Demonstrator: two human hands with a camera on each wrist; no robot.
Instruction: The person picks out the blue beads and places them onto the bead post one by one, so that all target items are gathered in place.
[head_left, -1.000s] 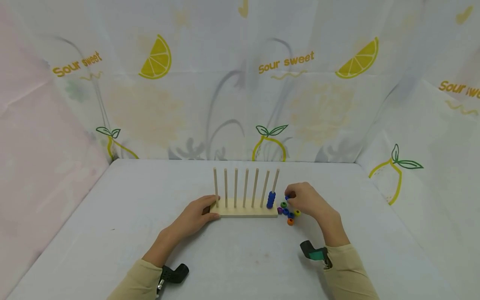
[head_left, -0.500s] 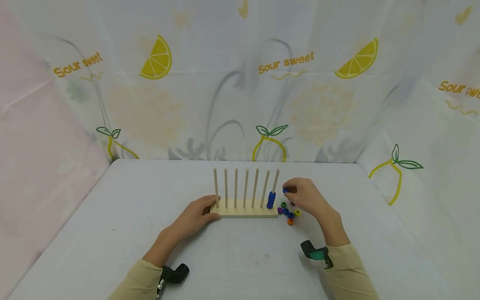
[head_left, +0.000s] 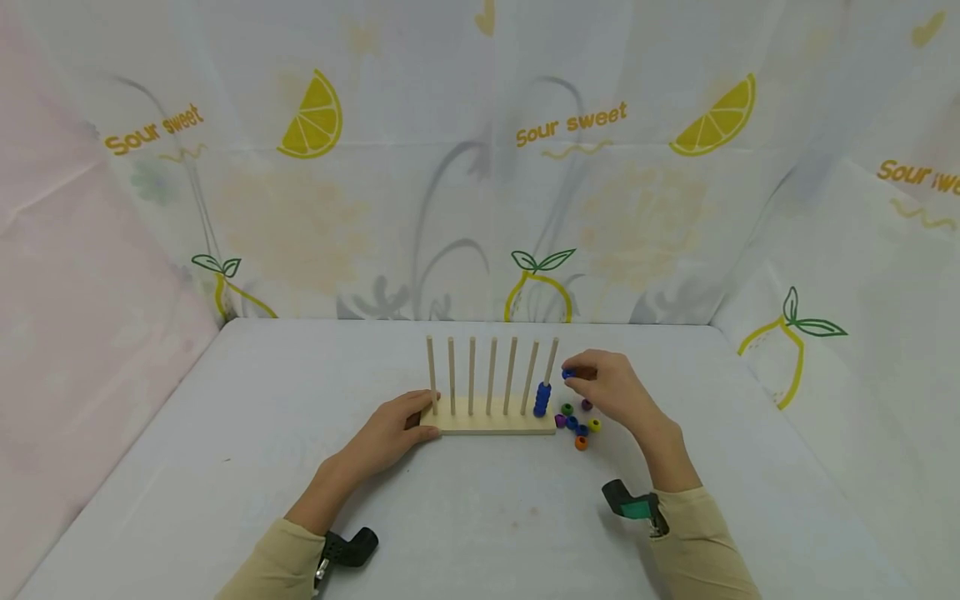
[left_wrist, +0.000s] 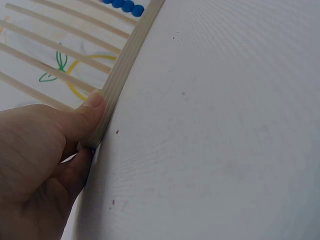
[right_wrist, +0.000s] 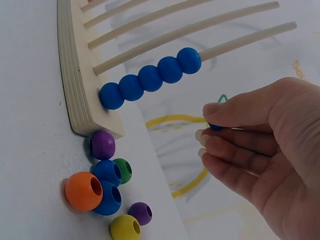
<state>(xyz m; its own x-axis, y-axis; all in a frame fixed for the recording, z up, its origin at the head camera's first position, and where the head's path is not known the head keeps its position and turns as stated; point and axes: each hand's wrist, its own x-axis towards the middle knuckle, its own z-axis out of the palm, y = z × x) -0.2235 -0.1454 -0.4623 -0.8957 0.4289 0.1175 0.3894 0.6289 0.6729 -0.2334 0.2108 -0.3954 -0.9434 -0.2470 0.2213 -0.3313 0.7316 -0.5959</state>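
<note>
Right grip (head_left: 611,385) pinched a blue bead (head_left: 567,374) in its fingertips; nearest peg (head_left: 551,361), upright, stood just left of it, five blue beads (head_left: 542,400) threaded low. Left grip (head_left: 390,429), farther off, held the base's (head_left: 495,426) opposite end.

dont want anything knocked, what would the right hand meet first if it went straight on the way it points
Most likely the end peg, on its bare upper part above the stacked blue beads. Depth is unclear, so the right hand could pass in front of or behind it.
</note>
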